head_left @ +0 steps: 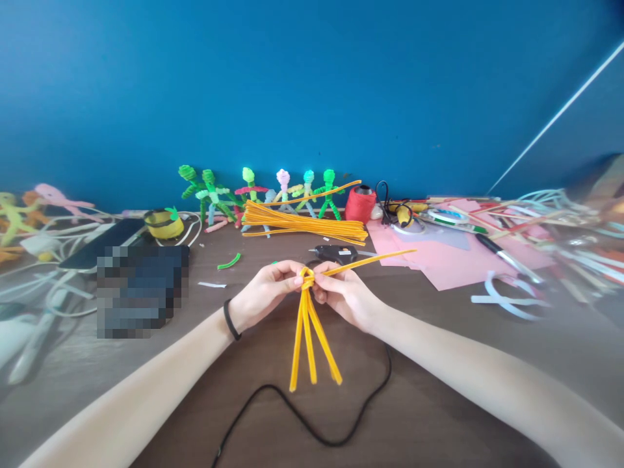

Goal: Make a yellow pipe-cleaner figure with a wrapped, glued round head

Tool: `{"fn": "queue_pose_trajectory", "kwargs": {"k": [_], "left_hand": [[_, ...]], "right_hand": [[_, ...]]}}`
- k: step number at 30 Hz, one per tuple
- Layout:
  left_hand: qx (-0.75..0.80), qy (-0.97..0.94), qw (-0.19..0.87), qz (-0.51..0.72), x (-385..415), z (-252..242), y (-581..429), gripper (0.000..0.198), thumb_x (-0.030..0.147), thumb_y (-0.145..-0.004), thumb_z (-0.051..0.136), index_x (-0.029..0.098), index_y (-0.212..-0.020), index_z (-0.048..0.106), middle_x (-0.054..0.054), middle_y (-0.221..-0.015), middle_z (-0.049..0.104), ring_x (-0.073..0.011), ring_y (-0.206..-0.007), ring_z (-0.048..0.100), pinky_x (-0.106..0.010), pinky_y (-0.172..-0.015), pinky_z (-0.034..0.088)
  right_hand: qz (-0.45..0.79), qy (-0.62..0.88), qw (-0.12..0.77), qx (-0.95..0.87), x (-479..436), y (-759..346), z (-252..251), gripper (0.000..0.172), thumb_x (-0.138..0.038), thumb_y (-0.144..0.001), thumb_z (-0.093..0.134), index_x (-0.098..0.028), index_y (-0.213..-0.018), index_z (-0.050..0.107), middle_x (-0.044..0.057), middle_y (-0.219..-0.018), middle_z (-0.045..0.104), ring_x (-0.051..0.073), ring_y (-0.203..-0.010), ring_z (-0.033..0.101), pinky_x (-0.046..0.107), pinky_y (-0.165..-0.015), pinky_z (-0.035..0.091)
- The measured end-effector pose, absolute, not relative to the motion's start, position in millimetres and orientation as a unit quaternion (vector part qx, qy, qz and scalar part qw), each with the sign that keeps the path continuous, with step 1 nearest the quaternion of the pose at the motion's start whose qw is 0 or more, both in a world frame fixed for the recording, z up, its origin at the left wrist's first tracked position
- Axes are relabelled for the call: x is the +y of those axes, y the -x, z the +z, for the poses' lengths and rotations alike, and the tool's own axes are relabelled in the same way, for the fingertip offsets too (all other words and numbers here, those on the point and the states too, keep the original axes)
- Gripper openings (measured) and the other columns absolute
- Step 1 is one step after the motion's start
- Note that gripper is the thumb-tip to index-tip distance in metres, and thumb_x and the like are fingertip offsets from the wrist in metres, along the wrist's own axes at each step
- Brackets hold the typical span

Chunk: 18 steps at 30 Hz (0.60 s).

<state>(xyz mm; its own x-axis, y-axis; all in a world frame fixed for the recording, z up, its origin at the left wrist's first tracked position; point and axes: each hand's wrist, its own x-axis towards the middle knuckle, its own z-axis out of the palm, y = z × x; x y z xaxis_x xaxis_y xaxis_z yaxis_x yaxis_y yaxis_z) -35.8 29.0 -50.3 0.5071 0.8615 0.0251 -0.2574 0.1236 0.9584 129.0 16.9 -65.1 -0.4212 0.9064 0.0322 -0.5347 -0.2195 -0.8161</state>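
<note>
Both hands are meeting above the dark brown wooden table (429,403). The left hand (263,292) and right hand (344,292) are each pinching, fingers closed, the looped top of a bundle of orange fuzzy pipe cleaners (309,335), whose ends are hanging toward the table; one strand is sticking out rightward. Behind are lying a pile of orange pipe cleaners (302,224), a black glue gun (336,252) and small pipe-cleaner figures (253,192).
</note>
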Motion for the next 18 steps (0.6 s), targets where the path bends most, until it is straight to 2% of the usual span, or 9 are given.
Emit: {"fn": "queue_pose_trajectory", "kwargs": {"k": [7,11,14,18], "left_hand": [[0.279,-0.485,0.727,0.398,30,-56,36,0.017,0.023,-0.063,0.070,0.013,-0.076,0.063,-0.004,-0.075,0.063,-0.0154,-0.073,0.057,-0.029,-0.075,0.039],[0.271,-0.451,0.752,0.397,30,-58,36,0.013,0.019,-0.066,0.068,0.012,-0.075,0.063,-0.004,-0.075,0.064,-0.0146,-0.075,0.057,-0.027,-0.075,0.040],[0.279,-0.417,0.764,0.406,32,-59,38,0.011,0.016,-0.066,0.068,0.011,-0.074,0.063,-0.004,-0.075,0.063,-0.0123,-0.072,0.056,-0.023,-0.068,0.040],[0.290,-0.377,0.771,0.424,36,-58,43,0.011,0.016,-0.065,0.068,0.011,-0.073,0.062,-0.001,-0.065,0.057,-0.0075,-0.058,0.050,-0.019,-0.056,0.039]], "right_hand": [[0.749,0.238,0.471,-0.401,16,-128,-65,0.010,-0.021,-0.069,0.066,-0.015,-0.066,0.058,-0.002,-0.057,0.052,0.006,-0.050,0.044,0.022,-0.050,0.031],[0.723,0.266,0.485,-0.413,18,-129,-61,0.013,-0.022,-0.069,0.065,-0.016,-0.070,0.054,-0.003,-0.057,0.053,0.006,-0.049,0.044,0.022,-0.049,0.032],[0.692,0.301,0.485,-0.442,19,-132,-57,0.016,-0.023,-0.069,0.065,-0.016,-0.074,0.052,-0.004,-0.056,0.053,0.006,-0.046,0.044,0.021,-0.047,0.031],[0.602,0.372,0.462,-0.535,24,-139,-53,0.015,-0.027,-0.072,0.058,-0.016,-0.081,0.052,-0.004,-0.060,0.052,0.005,-0.039,0.042,0.021,-0.040,0.028]]}}
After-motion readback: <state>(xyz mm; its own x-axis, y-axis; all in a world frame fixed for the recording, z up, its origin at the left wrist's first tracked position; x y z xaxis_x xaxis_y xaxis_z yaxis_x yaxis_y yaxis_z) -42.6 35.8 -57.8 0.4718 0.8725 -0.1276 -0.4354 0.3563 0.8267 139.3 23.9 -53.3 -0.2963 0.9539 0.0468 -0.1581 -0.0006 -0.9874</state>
